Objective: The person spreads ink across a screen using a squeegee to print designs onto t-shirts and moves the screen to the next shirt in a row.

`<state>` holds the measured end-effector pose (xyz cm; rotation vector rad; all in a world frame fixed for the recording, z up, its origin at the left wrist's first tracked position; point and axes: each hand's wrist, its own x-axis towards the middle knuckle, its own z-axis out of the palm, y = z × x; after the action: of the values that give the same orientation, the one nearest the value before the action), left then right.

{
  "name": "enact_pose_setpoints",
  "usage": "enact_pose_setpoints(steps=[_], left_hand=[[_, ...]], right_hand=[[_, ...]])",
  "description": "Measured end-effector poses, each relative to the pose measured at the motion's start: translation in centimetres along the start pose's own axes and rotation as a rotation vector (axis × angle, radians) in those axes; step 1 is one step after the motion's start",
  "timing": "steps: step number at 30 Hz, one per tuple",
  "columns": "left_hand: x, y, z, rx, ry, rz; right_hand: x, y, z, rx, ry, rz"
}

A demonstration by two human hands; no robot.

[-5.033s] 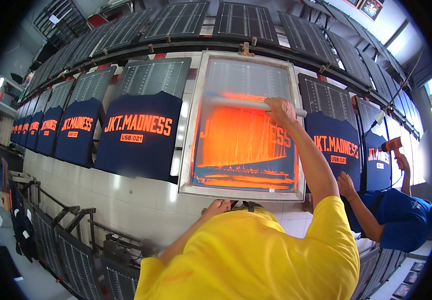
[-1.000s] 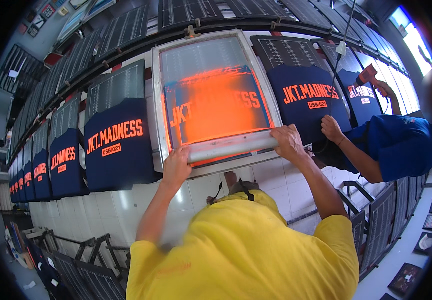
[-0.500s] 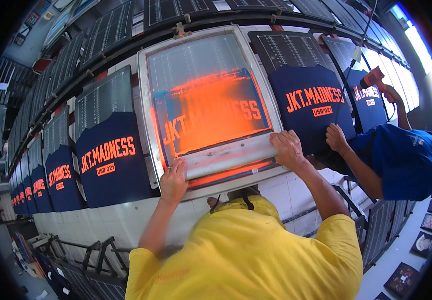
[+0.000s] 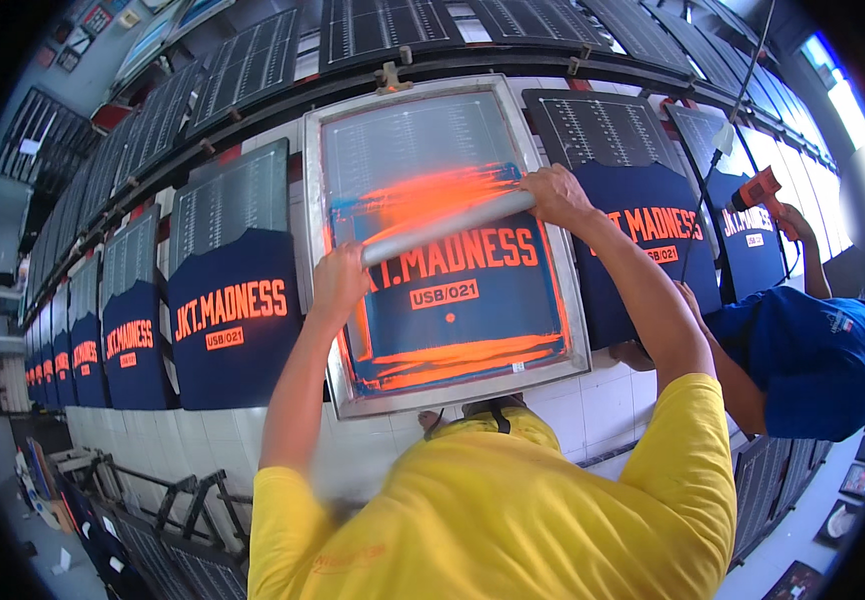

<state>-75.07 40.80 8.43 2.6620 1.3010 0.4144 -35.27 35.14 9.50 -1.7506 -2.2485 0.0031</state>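
Note:
A long pale squeegee (image 4: 450, 226) stretches across a framed printing screen, gripped at its two ends. My left hand (image 4: 340, 284) is wrapped round its left end, and my right hand (image 4: 557, 196) round the right end, a little farther away. The metal screen frame (image 4: 320, 215) lies over a navy shirt on a grey board. Bright orange ink (image 4: 438, 186) is smeared just beyond the squeegee, with another orange band (image 4: 453, 366) along the near side of the mesh. Orange lettering shows through the mesh between them; the squeegee and left hand hide part of it.
Printed navy shirts on boards stand in a row to the left (image 4: 231, 315) and right (image 4: 643, 215). At the right, a co-worker in a blue shirt (image 4: 818, 365) holds an orange heat gun (image 4: 756, 189). A dark cable (image 4: 701, 190) hangs nearby. Behind runs a metal rail.
Both hands have pushed the squeegee from the near side of the screen toward its far part. The orange ink moved with it, uncovering the lettering. The whole view has shifted slightly.

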Motion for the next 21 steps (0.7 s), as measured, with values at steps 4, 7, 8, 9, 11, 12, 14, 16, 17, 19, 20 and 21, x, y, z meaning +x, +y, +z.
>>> enact_pose_setpoints(steps=[4,7,8,9,11,12,14,16,17,19,20,21], left_hand=[[-2.1,0.0,-1.6,-0.102,-0.001,-0.073],[-6.1,0.7,-3.0,-0.111,0.024,-0.073],[-7.7,1.0,-3.4,-0.116,0.01,-0.081],[-9.7,1.4,-3.7,-0.121,-0.006,-0.091],[-13.5,2.2,-3.9,-0.137,-0.016,-0.082],[-15.2,2.3,-3.7,-0.145,-0.006,-0.061],[-17.8,2.9,-3.7,-0.162,-0.01,-0.044],[-19.7,3.8,-3.4,-0.186,-0.033,-0.057],[-20.3,3.8,-2.9,-0.176,-0.021,-0.025],[-20.8,3.7,-2.0,-0.149,0.016,0.027],[-20.9,3.5,-1.6,-0.135,0.034,0.052],[-20.6,3.3,-1.5,-0.126,0.035,0.063]], right_hand=[[-0.7,-2.7,-2.1,-0.019,-0.047,-0.017],[-4.7,-5.5,-1.9,0.012,0.08,-0.055],[-6.5,-6.5,-1.6,0.023,0.109,-0.086],[-8.2,-8.0,-1.8,0.036,0.136,-0.119],[-11.5,-11.1,-2.5,0.048,0.073,-0.079],[-13.1,-12.5,-2.9,0.069,0.05,-0.055],[-15.6,-14.6,-3.1,0.07,0.036,-0.03],[-17.5,-16.0,-3.3,0.085,-0.002,-0.014],[-18.2,-16.5,-3.1,0.073,0.005,-0.009],[-19.1,-16.8,-2.3,0.048,0.023,0.0],[-19.4,-16.8,-1.8,0.025,0.022,0.004],[-19.5,-16.8,-1.2,0.004,0.023,0.008]])
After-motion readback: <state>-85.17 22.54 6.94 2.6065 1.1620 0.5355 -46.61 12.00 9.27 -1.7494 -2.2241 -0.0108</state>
